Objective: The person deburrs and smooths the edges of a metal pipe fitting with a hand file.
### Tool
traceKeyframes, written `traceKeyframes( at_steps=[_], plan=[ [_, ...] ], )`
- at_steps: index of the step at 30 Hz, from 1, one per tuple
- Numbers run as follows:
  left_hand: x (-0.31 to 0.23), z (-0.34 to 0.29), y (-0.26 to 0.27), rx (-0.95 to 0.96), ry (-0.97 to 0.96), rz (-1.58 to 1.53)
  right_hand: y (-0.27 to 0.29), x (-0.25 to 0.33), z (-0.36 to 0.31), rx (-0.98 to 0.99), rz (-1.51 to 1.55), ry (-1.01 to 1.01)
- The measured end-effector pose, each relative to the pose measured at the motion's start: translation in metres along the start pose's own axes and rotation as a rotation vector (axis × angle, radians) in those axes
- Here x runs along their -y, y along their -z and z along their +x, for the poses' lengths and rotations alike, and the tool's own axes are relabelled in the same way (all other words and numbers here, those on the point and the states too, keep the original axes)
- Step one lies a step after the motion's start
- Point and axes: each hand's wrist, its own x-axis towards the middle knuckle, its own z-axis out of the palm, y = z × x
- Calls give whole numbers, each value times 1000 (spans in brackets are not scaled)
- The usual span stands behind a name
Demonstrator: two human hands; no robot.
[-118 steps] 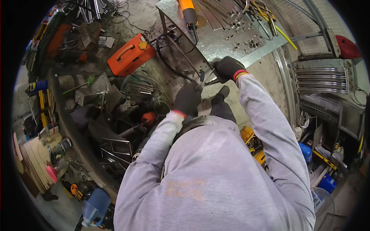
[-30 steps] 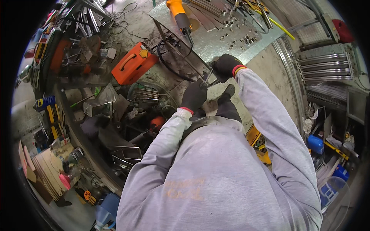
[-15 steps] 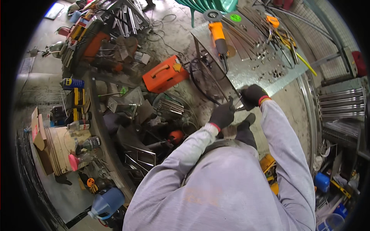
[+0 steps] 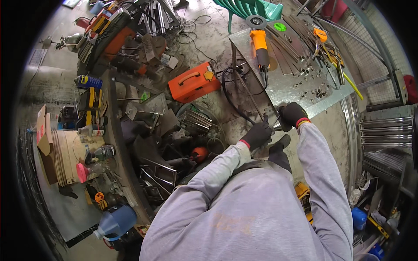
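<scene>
Both my hands wear dark gloves and meet just off the near corner of a metal-topped table (image 4: 300,102). My left hand (image 4: 258,135) is closed with its fingertips pinched together, the forefinger pointing up. Close beside it, slightly higher and to the right, my right hand (image 4: 292,115) is curled shut by the table edge. A small, thin metal piece (image 4: 277,125) shows between the two hands. Its kind is too small to make out, and the gloves hide most of it.
An orange angle grinder (image 4: 260,48) lies on the table among metal strips (image 4: 283,41) and small tube pieces (image 4: 320,92). An orange metal case (image 4: 194,81) stands on the floor to the left. Scrap metal, a workbench (image 4: 126,143) and a green chair (image 4: 257,9) surround this spot.
The view has shifted, so the table and case sit differently in the picture. My hands stay close together by the table corner, the left one turned slightly with its fingers nearer the right.
</scene>
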Motion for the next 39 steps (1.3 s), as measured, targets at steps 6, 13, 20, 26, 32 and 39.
traceKeyframes(
  at_steps=[6,13,20,26,32,39],
  plan=[
    [32,48,-15,-253,-638,800,2,-4,-5,-14,-5,47],
    [18,41,-4,40,-374,528,7,2,-2,-11,-177,142],
    [0,14,-5,-201,-144,488,18,20,-13,-22,-94,101],
    [1,42,-16,-277,-333,711,-2,-15,6,-48,-90,94],
    [-1,-7,-4,-139,-49,369,12,4,-10,-75,-363,302],
    [-13,35,9,-248,-171,696,36,23,-12,11,315,-209]
  ],
)
